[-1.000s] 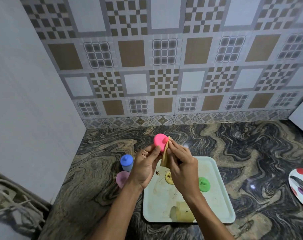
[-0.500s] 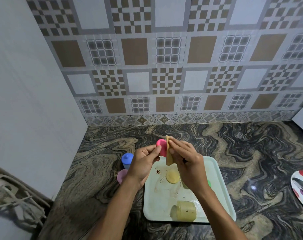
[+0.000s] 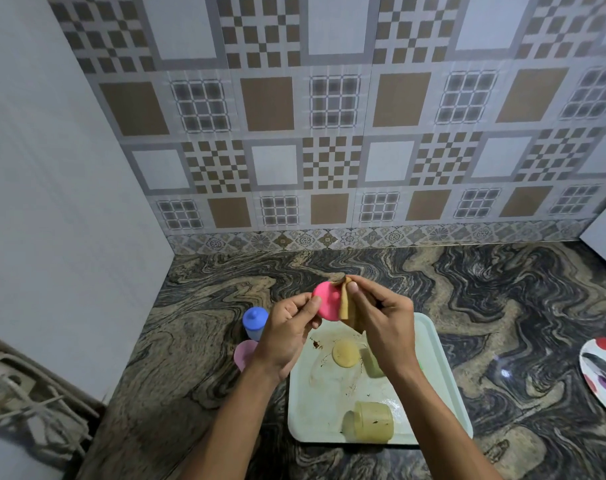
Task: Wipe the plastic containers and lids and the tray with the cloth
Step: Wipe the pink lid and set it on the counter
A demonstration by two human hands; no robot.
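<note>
- Above the far edge of the tray (image 3: 445, 372), the left hand (image 3: 287, 329) pinched the pink lid (image 3: 324, 301) by its rim between thumb and fingertips, the lid's face turned towards the camera.
- The right hand (image 3: 386, 327) gripped the folded tan cloth (image 3: 347, 306), with the fingers curled round it and the thumb on top.
- The cloth was pressed against the right edge of the pink lid; both were held clear of the counter (image 3: 502, 306).
- Below the hands, the tray lay flat on the counter, with brown smears and crumbs on its left half.
- A yellow lid (image 3: 345, 353) lay flat on the tray, near the middle.
- Just right of the yellow lid, an olive item (image 3: 373, 364) sat partly hidden behind the right wrist; its type could not be determined.
- A yellow container (image 3: 370, 425) lay on its side at the near edge of the tray.
- Left of the tray, a blue container (image 3: 255, 322) stood upright on the counter with its lid fitted.
- A pink container (image 3: 244, 355) sat just in front of the blue container, partly hidden by the left wrist.
- A spotted plate (image 3: 603, 375) lay at the right edge of the view, well apart from the tray.
</note>
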